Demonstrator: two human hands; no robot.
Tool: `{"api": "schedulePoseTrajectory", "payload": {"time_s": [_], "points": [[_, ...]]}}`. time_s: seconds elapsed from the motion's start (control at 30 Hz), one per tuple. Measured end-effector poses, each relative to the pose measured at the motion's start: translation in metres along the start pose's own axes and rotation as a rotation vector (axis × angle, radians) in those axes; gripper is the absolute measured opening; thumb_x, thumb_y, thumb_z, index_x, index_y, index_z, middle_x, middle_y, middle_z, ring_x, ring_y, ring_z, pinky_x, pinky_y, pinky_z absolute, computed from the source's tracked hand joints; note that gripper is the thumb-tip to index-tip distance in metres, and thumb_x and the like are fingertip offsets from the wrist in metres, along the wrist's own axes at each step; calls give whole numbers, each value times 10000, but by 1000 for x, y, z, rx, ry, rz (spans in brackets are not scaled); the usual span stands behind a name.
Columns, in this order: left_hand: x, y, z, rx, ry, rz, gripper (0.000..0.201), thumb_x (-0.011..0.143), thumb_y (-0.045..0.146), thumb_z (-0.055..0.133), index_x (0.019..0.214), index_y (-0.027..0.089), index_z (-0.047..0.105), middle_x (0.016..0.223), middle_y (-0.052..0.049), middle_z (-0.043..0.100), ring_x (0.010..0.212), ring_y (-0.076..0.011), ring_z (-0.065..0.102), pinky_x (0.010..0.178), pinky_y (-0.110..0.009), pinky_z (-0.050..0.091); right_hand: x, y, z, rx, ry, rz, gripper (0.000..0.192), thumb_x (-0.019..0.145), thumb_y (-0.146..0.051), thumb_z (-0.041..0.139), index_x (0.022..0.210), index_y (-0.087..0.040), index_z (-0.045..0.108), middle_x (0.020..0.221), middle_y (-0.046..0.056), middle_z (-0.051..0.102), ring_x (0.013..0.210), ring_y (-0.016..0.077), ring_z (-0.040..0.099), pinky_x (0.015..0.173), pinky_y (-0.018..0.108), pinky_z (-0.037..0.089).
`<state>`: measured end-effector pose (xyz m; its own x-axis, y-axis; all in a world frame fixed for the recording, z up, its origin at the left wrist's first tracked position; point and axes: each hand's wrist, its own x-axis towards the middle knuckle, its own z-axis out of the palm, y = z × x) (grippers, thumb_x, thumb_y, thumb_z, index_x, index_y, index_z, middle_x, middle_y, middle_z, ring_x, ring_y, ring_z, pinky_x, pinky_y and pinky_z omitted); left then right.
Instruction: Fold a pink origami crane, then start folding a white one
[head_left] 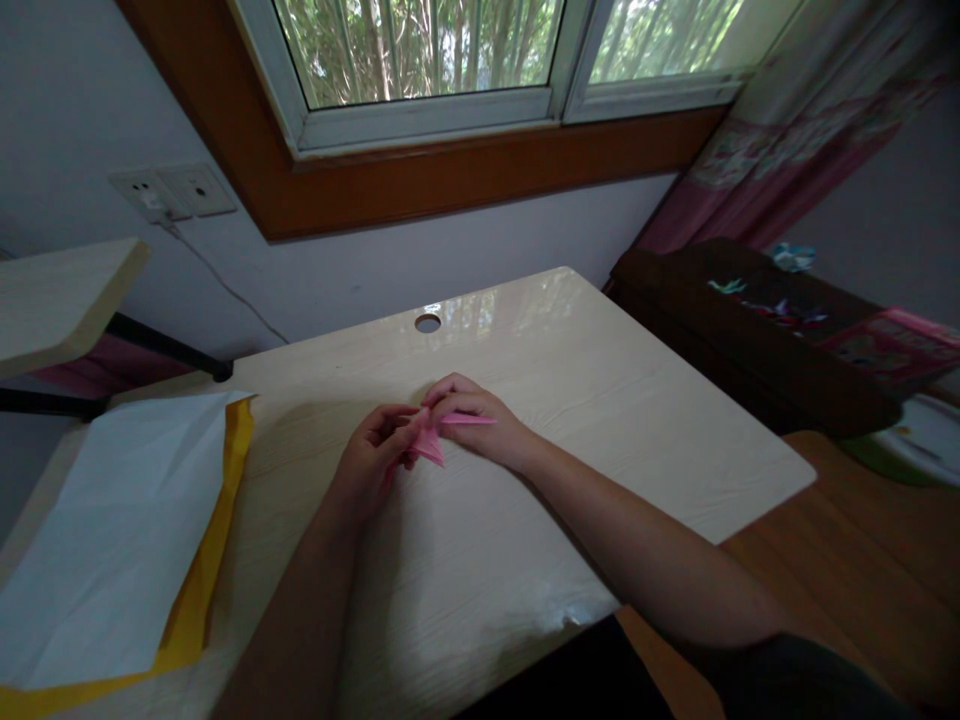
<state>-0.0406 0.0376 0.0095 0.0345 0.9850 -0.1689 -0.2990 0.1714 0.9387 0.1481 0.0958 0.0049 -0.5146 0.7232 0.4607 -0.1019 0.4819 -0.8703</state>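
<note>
Pink folded paper (433,436) sits pinched between both hands just above the middle of the pale surface (637,400): left hand (373,452) fingers clasp its left part, right hand (476,423) fingers grip its upper edge. White sheet (112,530) over yellow sheet (206,590) lies far left.

The pale wood-grain tabletop (600,400) has a round cable hole (427,322) at twelve o'clock. At nine o'clock lies a creased white paper sheet (105,530), resting on a yellow paper sheet (214,560).
</note>
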Motion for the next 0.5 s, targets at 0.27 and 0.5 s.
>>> {"api": "schedulePoseTrajectory", "payload": {"time_s": [0.27,0.5], "points": [[7,-9,-6,-35,243,206,358,717,287,826,973,191,596,903,15,663,673,-114,700,608,-221,555,1,20,8,273,340,331,314,802,-303,763,1052,-235,585,1017,18,700,824,143,648,788,312,530],[6,-9,-2,-80,276,241,532,729,247,811,1176,272,526,899,53,626,764,-175,758,706,-297,619,-2,15,16,228,194,307,246,873,-379,706,1037,-223,608,932,24,708,804,145,671,758,302,535]]}}
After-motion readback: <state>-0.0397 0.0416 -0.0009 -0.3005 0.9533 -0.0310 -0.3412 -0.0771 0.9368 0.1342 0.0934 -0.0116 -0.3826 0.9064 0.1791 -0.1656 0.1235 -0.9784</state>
